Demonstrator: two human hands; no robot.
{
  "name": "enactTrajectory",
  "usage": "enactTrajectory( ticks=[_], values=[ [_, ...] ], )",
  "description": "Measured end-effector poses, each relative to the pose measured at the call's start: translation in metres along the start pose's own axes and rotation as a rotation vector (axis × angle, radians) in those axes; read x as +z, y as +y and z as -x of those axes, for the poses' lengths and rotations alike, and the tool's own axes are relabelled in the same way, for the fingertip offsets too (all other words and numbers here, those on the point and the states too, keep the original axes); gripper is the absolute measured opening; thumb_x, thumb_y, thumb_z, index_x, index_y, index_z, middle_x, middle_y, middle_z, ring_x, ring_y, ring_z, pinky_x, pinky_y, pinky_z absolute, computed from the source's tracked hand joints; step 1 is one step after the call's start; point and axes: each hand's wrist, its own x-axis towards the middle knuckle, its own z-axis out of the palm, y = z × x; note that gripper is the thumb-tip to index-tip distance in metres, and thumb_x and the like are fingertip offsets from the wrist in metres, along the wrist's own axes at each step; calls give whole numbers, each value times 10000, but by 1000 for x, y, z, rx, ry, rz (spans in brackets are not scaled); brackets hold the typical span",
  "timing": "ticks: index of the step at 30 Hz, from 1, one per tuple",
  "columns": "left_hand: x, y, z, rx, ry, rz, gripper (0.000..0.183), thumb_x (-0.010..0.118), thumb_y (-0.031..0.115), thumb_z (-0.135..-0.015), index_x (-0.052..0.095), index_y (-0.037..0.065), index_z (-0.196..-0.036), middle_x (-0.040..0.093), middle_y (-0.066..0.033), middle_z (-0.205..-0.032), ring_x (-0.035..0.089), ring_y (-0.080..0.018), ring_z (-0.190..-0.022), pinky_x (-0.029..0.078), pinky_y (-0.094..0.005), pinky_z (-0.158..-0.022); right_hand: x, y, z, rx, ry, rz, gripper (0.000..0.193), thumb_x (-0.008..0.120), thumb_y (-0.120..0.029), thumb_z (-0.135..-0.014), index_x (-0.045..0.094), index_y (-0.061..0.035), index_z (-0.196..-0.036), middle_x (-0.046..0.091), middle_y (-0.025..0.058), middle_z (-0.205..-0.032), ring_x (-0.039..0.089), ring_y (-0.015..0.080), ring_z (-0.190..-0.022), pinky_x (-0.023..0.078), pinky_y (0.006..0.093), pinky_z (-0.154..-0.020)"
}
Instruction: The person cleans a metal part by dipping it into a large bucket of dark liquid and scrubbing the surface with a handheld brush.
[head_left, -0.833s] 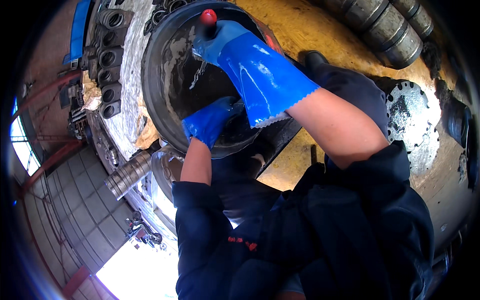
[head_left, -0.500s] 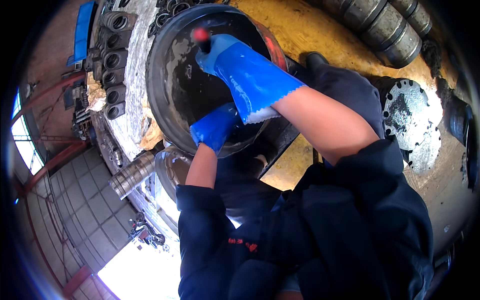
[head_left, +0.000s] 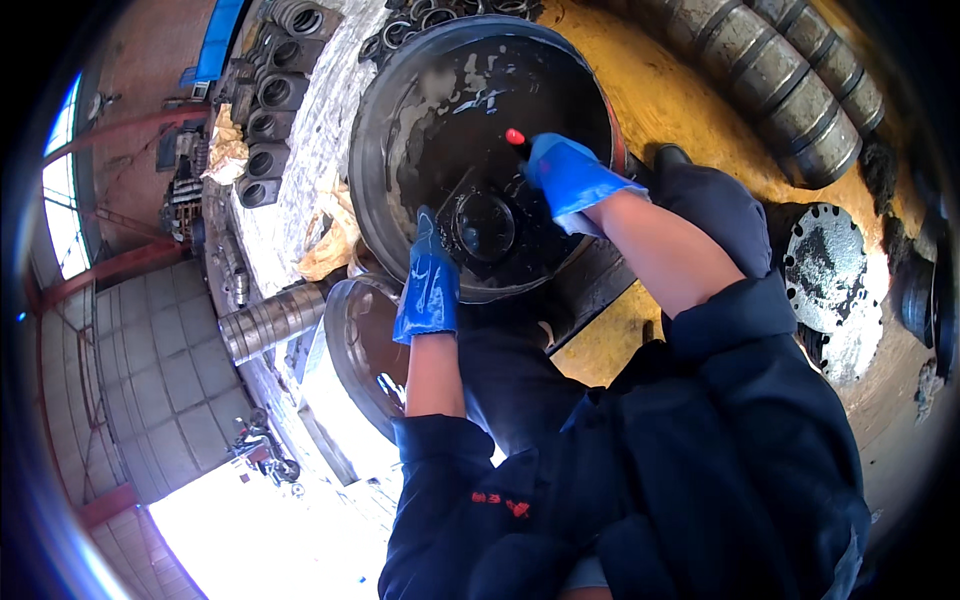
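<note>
A large round basin (head_left: 365,130) of dark liquid lies before me. Low in it is a wet, dark metal part with a round opening (head_left: 485,226), partly lost against the liquid. My left hand (head_left: 432,280), in a blue rubber glove, is closed at the part's left edge; its fingertips are partly hidden. My right hand (head_left: 568,172), gloved the same way, is wrapped round a dark-handled tool with a red end (head_left: 515,137), above the basin's right side. The tool's working end is hidden under that hand.
Flat metal parts with round holes (head_left: 268,160) line the bench at left, beside crumpled brown paper (head_left: 226,150). A second round container (head_left: 360,345) of brownish liquid stands nearer me. Grooved metal cylinders (head_left: 765,85) lie far right, and toothed discs (head_left: 825,265) sit at right.
The basin and surroundings appear shifted right and down in view. My hands have moved apart, the left toward the basin's near-left side, the right to its right. The metal part now shows.
</note>
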Motion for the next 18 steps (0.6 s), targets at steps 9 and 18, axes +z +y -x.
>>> enactTrajectory(
  ticks=[9, 18],
  values=[
    [18, -3, 30, 254, 40, -289, 454, 354, 258, -1000, 425, -54, -1323, 645, -205, -1136, 648, -273, -981, 510, -363, -878, -11, -46, 41, -657, -44, -468, 309, 667, -357, -844, 698, -81, -980, 703, 99, -882, 658, 195, -826, 504, 325, -795],
    [43, -1, 70, 460, -24, -730, 461, 325, 67, -995, 268, -45, -1439, 615, -239, -1169, 633, -303, -1010, 498, -364, -891, 16, -10, -21, -144, 227, -771, 254, 678, -265, -842, 690, -50, -978, 702, 125, -920, 660, 207, -854, 504, 305, -780]
  ],
)
